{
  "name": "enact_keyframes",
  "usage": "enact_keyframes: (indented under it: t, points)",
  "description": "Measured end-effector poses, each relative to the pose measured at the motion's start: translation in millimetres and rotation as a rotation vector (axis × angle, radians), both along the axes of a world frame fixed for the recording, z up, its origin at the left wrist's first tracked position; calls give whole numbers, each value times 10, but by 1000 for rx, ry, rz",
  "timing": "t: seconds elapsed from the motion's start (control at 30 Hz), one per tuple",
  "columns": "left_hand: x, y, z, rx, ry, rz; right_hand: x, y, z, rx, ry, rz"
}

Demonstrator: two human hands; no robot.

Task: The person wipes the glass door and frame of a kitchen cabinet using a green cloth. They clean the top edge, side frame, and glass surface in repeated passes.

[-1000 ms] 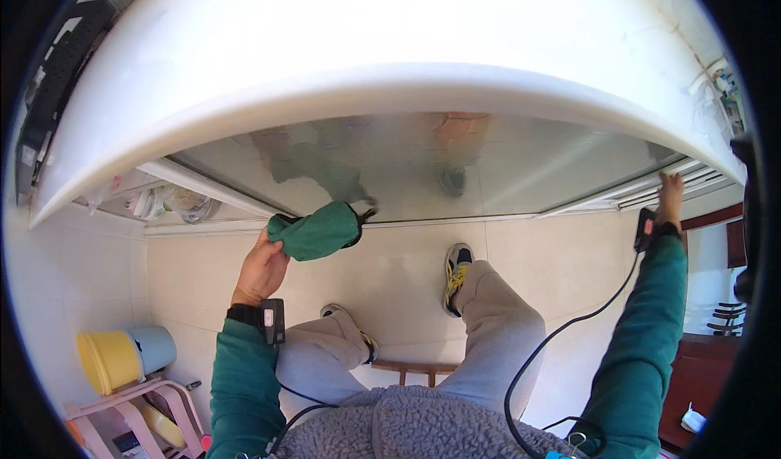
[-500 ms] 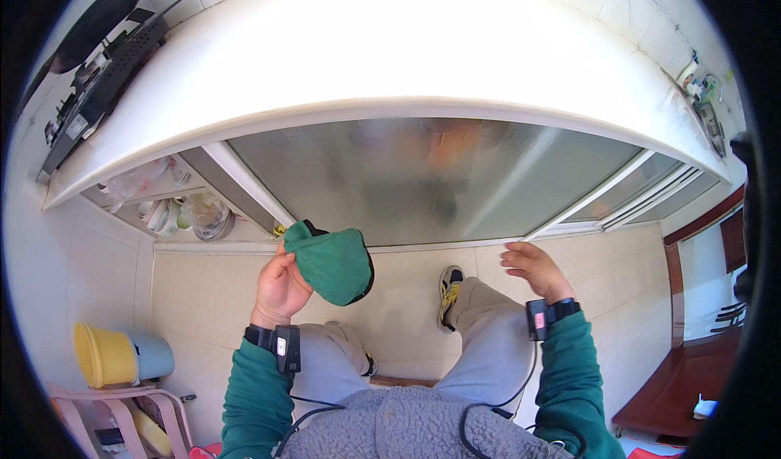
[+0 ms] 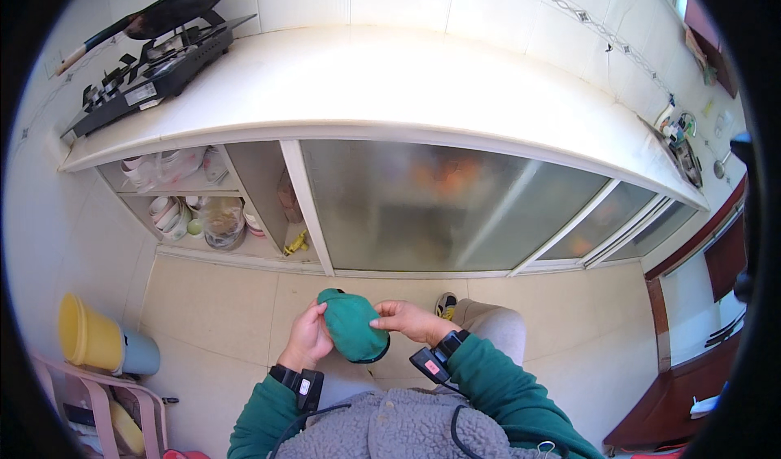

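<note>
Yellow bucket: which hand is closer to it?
Left. The left hand is right of the yellow bucket; the right hand is farther right, on the green cloth's other side.

Green cloth (image 3: 351,326) matt; cabinet panel (image 3: 407,215) smooth, frosted; countertop (image 3: 407,81) glossy; grey fleece (image 3: 407,422) rough.

No word or number can be read clearly here. At the far left of the table (image 3: 390,85), a white label (image 3: 141,94) is on the side of the black stove (image 3: 189,68), but its print is too small. A pale label (image 3: 305,386) is on the black left wrist device (image 3: 311,397), and a pink label (image 3: 432,368) is on the black right wrist device (image 3: 421,356); these two also are not readable.
</note>
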State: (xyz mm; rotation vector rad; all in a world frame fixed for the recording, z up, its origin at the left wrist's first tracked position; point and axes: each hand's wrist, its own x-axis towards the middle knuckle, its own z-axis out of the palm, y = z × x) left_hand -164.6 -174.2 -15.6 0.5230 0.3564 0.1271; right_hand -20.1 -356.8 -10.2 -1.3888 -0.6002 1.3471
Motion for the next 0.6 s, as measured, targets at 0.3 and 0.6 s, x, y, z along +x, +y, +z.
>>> enact_keyframes:
  t: [0.3, 0.6]
  points:
    - [-292, 121, 27, -18, -48, 49, -213, 110, 238, 106, 44, -184]
    - [-621, 215, 156, 58, -92, 93, -382, 392, 480, 237, 202, -258]
